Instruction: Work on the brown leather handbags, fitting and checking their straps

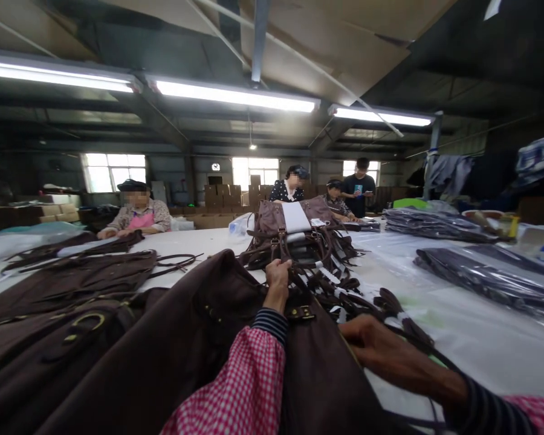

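Observation:
A large dark brown handbag [199,344] with brass-coloured fittings lies right in front of me. My left hand [278,279] is closed around its upper part, close to a buckled strap tab [300,312]; what exactly lies inside the fist is hidden. At the bag's right edge, along a zipper [350,349], my right hand [376,347] has its fingers curled in against the bag, the tips out of sight. Just beyond my left hand is a stack of brown handbags [265,220] with white paper wrapped on the top one. Brown straps [392,302] with white bands lie beside my right hand.
More brown bags [72,278] lie on the left of the white table [462,356]. Plastic-wrapped dark bundles [489,278] occupy its right side. One person [138,217] works at the far left; several others, including a standing person [359,187], are across the table.

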`<state>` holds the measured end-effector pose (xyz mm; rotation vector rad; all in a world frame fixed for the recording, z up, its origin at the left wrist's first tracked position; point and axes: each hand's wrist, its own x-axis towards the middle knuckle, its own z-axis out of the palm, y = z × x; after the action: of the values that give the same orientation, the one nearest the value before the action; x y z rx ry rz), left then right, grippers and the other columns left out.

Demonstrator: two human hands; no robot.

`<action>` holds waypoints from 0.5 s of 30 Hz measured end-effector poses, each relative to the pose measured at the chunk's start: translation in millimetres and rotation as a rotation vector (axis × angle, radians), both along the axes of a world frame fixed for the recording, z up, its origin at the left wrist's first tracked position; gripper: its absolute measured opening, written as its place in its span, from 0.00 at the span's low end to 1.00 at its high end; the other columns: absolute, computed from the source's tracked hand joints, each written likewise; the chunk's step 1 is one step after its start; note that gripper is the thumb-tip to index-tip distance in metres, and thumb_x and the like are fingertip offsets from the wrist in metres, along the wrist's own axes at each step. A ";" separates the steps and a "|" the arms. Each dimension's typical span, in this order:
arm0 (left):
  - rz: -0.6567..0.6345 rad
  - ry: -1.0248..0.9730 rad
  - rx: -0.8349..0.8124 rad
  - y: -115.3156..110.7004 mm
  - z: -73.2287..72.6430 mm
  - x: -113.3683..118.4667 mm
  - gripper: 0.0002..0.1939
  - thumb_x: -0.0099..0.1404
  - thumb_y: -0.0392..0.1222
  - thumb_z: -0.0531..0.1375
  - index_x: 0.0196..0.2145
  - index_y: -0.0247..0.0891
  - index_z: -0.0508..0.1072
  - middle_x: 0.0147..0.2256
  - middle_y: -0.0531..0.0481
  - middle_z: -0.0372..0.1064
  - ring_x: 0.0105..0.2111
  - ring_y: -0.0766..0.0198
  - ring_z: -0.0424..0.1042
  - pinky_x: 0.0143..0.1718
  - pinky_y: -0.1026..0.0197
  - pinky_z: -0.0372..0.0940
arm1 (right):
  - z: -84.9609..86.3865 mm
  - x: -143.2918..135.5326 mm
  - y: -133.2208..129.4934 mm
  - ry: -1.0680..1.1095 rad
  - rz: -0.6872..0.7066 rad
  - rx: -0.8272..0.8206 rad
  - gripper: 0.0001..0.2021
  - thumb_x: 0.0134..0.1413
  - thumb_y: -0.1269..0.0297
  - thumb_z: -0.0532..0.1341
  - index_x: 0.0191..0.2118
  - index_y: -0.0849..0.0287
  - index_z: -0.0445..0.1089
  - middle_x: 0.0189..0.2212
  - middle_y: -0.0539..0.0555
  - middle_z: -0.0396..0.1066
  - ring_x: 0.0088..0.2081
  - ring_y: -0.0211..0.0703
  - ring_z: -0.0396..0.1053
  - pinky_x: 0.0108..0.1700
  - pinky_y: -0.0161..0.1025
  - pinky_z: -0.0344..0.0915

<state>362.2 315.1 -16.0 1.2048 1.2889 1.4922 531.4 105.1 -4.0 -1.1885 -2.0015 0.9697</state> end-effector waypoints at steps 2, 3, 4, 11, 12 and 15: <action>0.029 -0.013 -0.005 4.3 -3.3 0.0 0.15 0.55 0.51 0.66 0.26 0.36 0.70 0.20 0.55 0.66 0.21 0.66 0.68 0.23 0.66 0.63 | 18.4 3.7 30.4 -0.088 -0.156 0.175 0.11 0.56 0.62 0.59 0.27 0.60 0.74 0.24 0.50 0.69 0.28 0.40 0.64 0.30 0.36 0.59; 0.041 -0.017 -0.009 6.6 -4.5 0.5 0.15 0.54 0.51 0.66 0.26 0.36 0.70 0.20 0.55 0.65 0.22 0.66 0.68 0.24 0.66 0.63 | 25.2 3.5 49.3 -0.096 -0.220 0.261 0.09 0.56 0.63 0.59 0.30 0.60 0.75 0.26 0.50 0.70 0.29 0.41 0.66 0.32 0.36 0.60; 0.051 -0.019 -0.008 8.8 -5.4 1.2 0.16 0.54 0.51 0.66 0.26 0.36 0.69 0.20 0.56 0.65 0.23 0.66 0.68 0.24 0.66 0.63 | 30.2 1.4 69.6 -0.091 -0.283 0.350 0.09 0.56 0.65 0.58 0.34 0.60 0.76 0.28 0.51 0.72 0.30 0.41 0.67 0.34 0.37 0.61; 0.057 0.020 0.051 21.5 -6.6 0.6 0.18 0.54 0.54 0.64 0.22 0.37 0.68 0.18 0.56 0.61 0.23 0.63 0.67 0.25 0.63 0.63 | 26.7 -39.8 174.0 -0.310 -0.370 0.555 0.21 0.50 0.76 0.57 0.52 0.63 0.72 0.44 0.57 0.76 0.40 0.42 0.72 0.43 0.35 0.64; 0.060 0.022 0.059 23.4 -6.9 -0.8 0.18 0.54 0.54 0.63 0.22 0.38 0.67 0.18 0.56 0.61 0.23 0.63 0.67 0.25 0.63 0.63 | 25.1 -44.0 179.0 -0.331 -0.363 0.554 0.19 0.51 0.76 0.56 0.49 0.62 0.74 0.41 0.56 0.77 0.40 0.42 0.73 0.42 0.34 0.64; 0.087 0.010 0.067 29.3 -9.0 -5.4 0.17 0.54 0.54 0.62 0.21 0.38 0.66 0.17 0.56 0.60 0.23 0.62 0.67 0.25 0.61 0.63 | 25.3 -51.2 181.8 -0.416 -0.363 0.589 0.14 0.56 0.74 0.54 0.43 0.60 0.76 0.37 0.55 0.78 0.40 0.42 0.74 0.42 0.34 0.63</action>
<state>356.8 344.3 -25.1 1.2139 1.3227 1.6044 480.2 286.9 21.3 -1.4006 -2.0563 -0.0640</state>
